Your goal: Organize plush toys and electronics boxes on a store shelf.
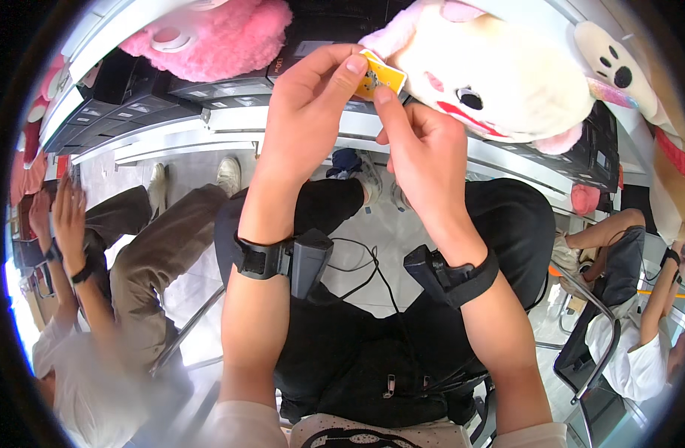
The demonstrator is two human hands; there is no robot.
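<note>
Between my hands is a small yellow card-like tag [390, 75] with a white edge and a dark printed figure. My left hand [307, 101] pinches its left side between thumb and fingers. The thumb of my right hand [426, 145] presses on the lower edge, its fingers curled behind. Just behind the tag lies a large cream-white plush toy [499, 71] with a black eye, a red mouth line and pink ears. The tag overlaps the plush's pinkish ear [391, 33]; whether it is attached there I cannot tell.
Black boxes [230, 93] line the white shelf [238, 119] under the plush toys. A fluffy pink plush [223, 41] sits left, another white plush [619, 71] right. Co-workers sit on both sides, one person's hand [67, 213] raised at left. Cables [376, 261] hang between my wrist devices.
</note>
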